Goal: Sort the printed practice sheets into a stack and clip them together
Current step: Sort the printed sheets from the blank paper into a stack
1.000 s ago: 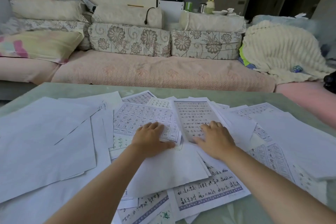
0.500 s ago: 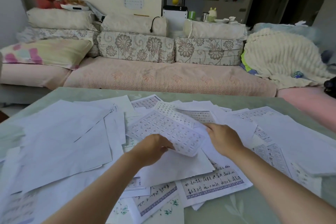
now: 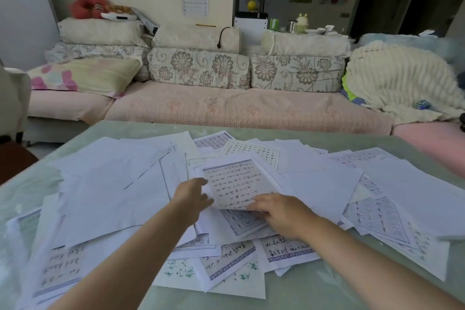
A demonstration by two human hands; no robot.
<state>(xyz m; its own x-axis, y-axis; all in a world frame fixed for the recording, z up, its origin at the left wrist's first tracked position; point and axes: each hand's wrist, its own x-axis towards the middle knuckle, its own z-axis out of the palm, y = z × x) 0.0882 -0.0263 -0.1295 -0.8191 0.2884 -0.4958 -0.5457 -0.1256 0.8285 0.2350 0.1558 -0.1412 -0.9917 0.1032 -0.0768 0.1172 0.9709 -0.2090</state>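
In early sorting, the right hand (image 3: 281, 214) pinches a printed sheet's (image 3: 236, 181) near edge at frame centre, the left hand (image 3: 192, 196) touching its side, its fingers' grip unclear; next, it needs laying squarely on the surface (image 3: 314, 289).

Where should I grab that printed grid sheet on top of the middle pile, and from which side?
Pinch the grid sheet by its near edge, coming from your side. That edge curls up off the papers beneath, leaving room for a thumb; its far end lies flat. The right hand touches there.
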